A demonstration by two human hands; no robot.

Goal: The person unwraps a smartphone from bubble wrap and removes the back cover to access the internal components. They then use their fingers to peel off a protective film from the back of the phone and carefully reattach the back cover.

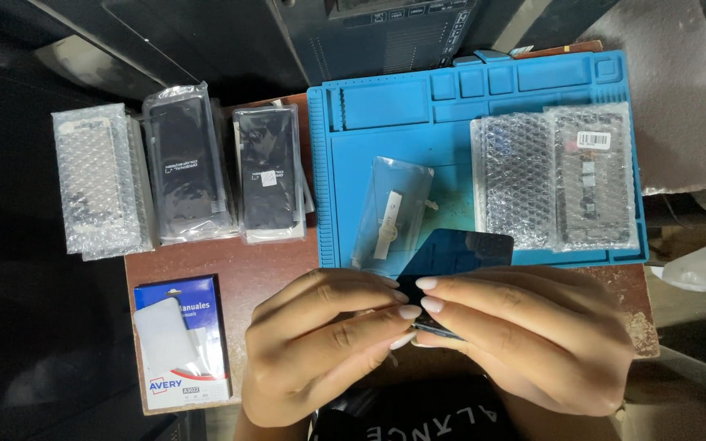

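My left hand [320,343] and my right hand [525,335] meet at the near edge of the table, and both pinch the near end of a dark glossy phone screen panel [461,251]. The panel tilts away from me over the front edge of a blue work mat [533,82]. Just beyond it on the mat lies an empty clear plastic sleeve [391,214] with a white strip inside.
Two bubble-wrapped parts [518,180] [594,175] lie on the mat's right side. Left of the mat sit stacks of wrapped screens [101,181] [187,163] [271,171]. A blue and white label box [181,339] rests at the near left on the brown table [255,269].
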